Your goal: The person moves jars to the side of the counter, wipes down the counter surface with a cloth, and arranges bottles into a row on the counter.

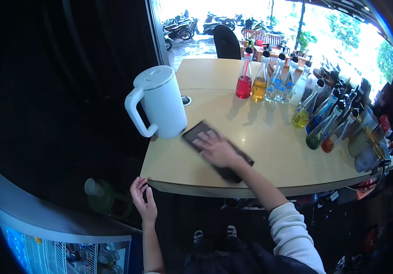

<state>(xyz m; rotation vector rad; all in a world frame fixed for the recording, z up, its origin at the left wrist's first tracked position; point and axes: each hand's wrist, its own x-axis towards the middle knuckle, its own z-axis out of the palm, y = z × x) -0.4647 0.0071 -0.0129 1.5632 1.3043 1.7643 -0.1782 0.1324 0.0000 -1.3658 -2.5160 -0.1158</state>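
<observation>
My right hand (217,148) lies flat with spread fingers on a dark folded cloth (230,173), pressing it against the light wooden table (169,166). The cloth and the hand are slightly blurred. At the table's front left corner, my left hand (144,199) is raised with its fingers loosely apart and nothing in it. A white lidded jug (164,107) stands upright behind the cloth to the left, its handle facing left.
Pump bottles with red (244,86), amber (259,90) and clear liquid stand along the back, with several more bottles and jars (365,141) at the right. A green bottle (109,198) is at lower left, near a glass-fronted fridge (68,253).
</observation>
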